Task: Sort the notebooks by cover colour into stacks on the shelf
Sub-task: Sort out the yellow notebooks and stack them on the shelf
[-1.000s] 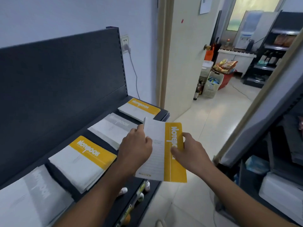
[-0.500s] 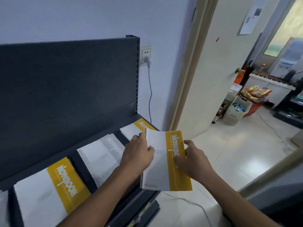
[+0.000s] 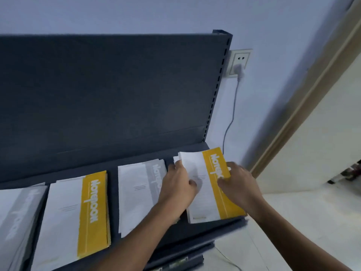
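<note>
Yellow notebook (image 3: 205,190), right end of shelf (image 3: 195,231): sides pinched between my left hand (image 3: 178,189) and right hand (image 3: 239,184). Grey stack (image 3: 136,192) alongside, under my left wrist. Plugged wall socket (image 3: 240,62) behind.

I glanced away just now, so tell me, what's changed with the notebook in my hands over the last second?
The yellow notebook has moved from out in front of the shelf forward and down to its right end. The left hand and right hand still hold its sides; nothing was let go. The middle grey stack, yellow stack and far-left grey stack lie as before.
</note>
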A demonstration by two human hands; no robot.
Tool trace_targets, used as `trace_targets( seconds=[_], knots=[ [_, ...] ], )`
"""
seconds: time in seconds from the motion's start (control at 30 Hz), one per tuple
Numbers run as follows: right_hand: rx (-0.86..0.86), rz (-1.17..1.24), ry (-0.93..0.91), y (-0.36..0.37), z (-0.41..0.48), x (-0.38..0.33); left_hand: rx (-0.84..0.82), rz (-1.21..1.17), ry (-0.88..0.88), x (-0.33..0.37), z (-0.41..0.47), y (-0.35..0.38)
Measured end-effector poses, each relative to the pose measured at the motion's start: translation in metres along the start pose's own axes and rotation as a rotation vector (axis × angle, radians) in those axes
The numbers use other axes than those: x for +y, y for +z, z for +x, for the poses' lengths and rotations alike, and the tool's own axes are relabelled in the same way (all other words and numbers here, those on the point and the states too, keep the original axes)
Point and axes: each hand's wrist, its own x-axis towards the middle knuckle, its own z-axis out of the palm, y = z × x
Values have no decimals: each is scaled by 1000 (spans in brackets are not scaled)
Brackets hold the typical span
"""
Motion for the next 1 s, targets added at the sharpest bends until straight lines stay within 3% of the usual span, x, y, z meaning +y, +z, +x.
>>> trace_targets(
  seconds=[0.5,1.0],
  knots=[
    [-188,-117,-191,8,58,17,104,27,-176,17,15,43],
    [-202,-173,-301,17,56,31,160,180,-168,10,3,59]
  ],
)
